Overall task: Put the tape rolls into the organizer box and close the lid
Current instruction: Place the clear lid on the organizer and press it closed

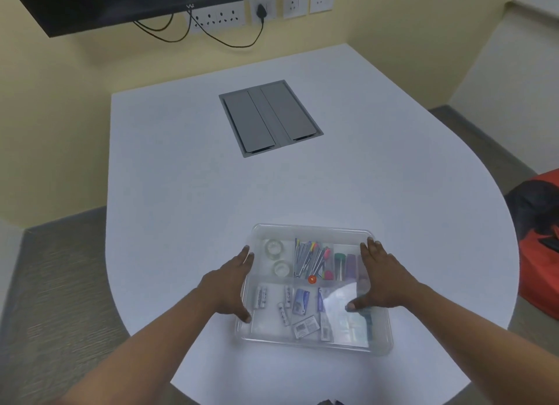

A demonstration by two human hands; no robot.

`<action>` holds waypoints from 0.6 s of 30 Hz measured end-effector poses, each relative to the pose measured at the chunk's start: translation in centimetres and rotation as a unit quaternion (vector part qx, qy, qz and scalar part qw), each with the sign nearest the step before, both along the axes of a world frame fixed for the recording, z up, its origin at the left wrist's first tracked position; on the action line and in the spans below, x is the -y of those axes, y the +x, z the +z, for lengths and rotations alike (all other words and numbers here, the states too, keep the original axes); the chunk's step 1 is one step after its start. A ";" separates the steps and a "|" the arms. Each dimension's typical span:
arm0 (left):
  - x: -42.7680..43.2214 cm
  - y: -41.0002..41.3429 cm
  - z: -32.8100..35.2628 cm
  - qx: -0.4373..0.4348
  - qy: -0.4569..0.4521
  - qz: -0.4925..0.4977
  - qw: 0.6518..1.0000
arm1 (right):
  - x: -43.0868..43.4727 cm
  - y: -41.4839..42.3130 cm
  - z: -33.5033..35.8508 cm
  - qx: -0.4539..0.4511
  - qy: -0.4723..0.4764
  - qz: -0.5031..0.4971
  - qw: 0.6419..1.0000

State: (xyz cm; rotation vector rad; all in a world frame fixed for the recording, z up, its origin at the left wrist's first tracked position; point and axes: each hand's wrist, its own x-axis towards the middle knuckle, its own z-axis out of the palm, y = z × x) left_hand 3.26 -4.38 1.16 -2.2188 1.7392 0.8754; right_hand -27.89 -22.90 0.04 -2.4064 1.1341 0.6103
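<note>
A clear plastic organizer box (314,342) sits on the white table near its front edge, with a clear lid (311,230) lying over it. Two clear tape rolls (274,248) (281,267) lie in its far left compartment, under the lid. Pens, glue sticks, batteries and small packets fill the other compartments. My left hand (233,280) lies flat against the lid's left edge, its thumb on the lid. My right hand (379,279) presses on the lid's right side, fingers spread, thumb pointing inward.
A grey flush cable hatch (269,117) is set into the white table (181,193) further back. A dark wall screen (121,2) and sockets with cables hang beyond. A red and black bag (538,238) sits at the right, off the table.
</note>
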 end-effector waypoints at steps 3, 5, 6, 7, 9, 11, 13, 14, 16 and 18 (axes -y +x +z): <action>0.6 0.0 0.4 0.038 0.012 -0.031 0.999 | 0.0 0.1 0.1 -0.024 -0.015 0.013 1.000; 1.1 -0.1 0.6 0.058 0.006 -0.045 0.997 | 0.1 0.4 0.3 -0.030 -0.019 0.018 0.999; 1.3 -0.1 0.6 0.067 0.005 -0.054 0.996 | 0.3 0.5 0.4 -0.034 -0.019 0.021 0.999; 1.5 -0.3 0.7 0.074 0.005 -0.060 0.995 | 0.4 0.7 0.5 -0.037 -0.019 0.023 0.999; 1.8 -0.5 0.9 0.088 -0.001 -0.067 0.994 | 0.8 0.8 0.7 -0.044 -0.018 0.025 0.999; 2.1 -0.8 1.1 0.099 -0.004 -0.072 0.992 | 1.1 0.9 0.9 -0.051 -0.018 0.028 0.998; 2.0 -1.1 1.1 0.115 -0.005 -0.079 0.990 | 1.0 0.9 0.9 -0.061 -0.019 0.033 0.997; 1.9 -1.2 1.1 0.126 -0.006 -0.085 0.988 | 0.7 0.9 0.8 -0.067 -0.020 0.035 0.997; 1.5 -1.3 1.0 0.139 -0.008 -0.093 0.986 | 0.2 0.7 0.6 -0.075 -0.025 0.035 0.996; 1.2 -1.2 1.0 0.142 -0.008 -0.095 0.985 | -0.2 0.5 0.4 -0.073 -0.032 0.032 0.996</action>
